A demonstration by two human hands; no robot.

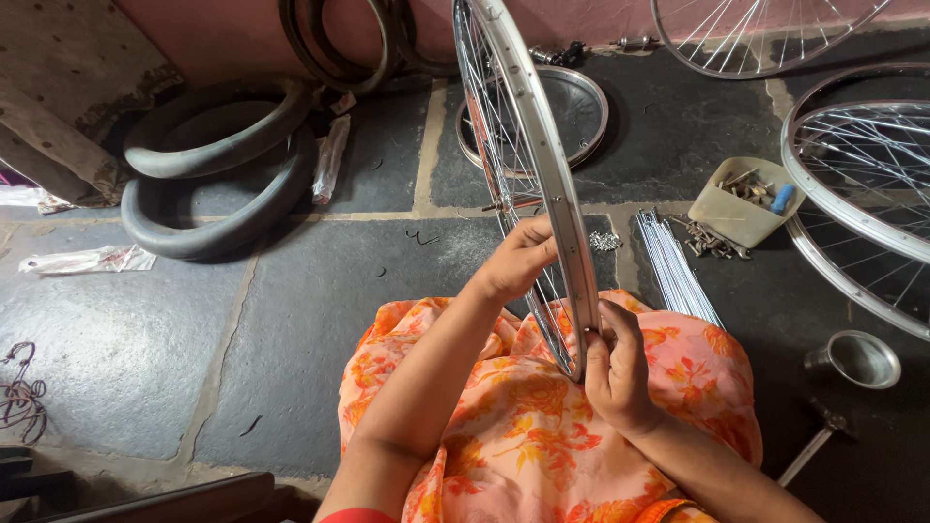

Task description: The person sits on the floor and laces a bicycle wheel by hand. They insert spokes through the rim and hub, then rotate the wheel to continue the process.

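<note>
A silver spoked bicycle wheel rim (531, 145) stands upright on edge over my lap, which is covered in orange flowered cloth (528, 426). My left hand (518, 260) grips the rim's left side among the spokes. At the rim's near end, my right hand (615, 368) pinches its lower edge with fingers closed on it.
On the dark stone floor lie black tyres (218, 169) at left, another rim (572, 111) flat behind the wheel, spoked wheels (857, 184) at right, a bundle of loose spokes (673, 266), a beige tray of small parts (741, 199), a metal cup (857, 358) and a hammer (819, 441).
</note>
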